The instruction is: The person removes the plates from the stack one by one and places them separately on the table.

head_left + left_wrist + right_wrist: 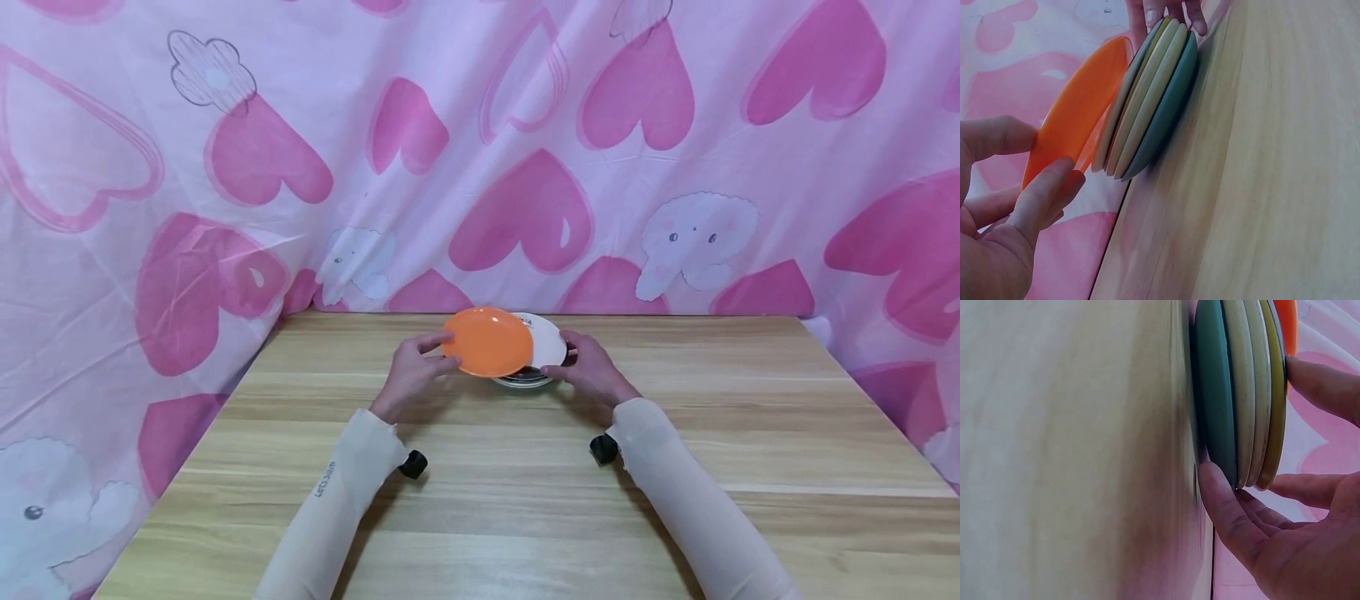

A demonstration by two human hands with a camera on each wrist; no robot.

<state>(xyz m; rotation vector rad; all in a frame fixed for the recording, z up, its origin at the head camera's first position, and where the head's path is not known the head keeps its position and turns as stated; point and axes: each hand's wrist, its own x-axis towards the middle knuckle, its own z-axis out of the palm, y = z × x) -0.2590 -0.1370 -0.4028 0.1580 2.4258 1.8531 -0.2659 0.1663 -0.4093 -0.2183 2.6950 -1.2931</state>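
My left hand (pixel 412 375) pinches an orange plate (pixel 487 342) by its left rim, thumb on one face and fingers on the other. The plate is raised and overlaps the left part of a stack of plates in the head view. On top of the stack lies a white plate (pixel 550 340) with a dark mark. Under it, the right wrist view shows a mustard-yellow plate (pixel 1277 406), cream plates (pixel 1244 394) and a teal plate (pixel 1215 394) at the bottom. My right hand (pixel 595 371) grips the stack's right edge, thumb low at the teal rim, a finger at the upper rim.
The stack stands near the far edge of a wood-grain table (pixel 480 517). Close behind hangs a pink curtain (pixel 480 167) with hearts, which also runs along both sides. A black wrist mount (pixel 413 464) sticks out from the left sleeve, another (pixel 603 449) from the right.
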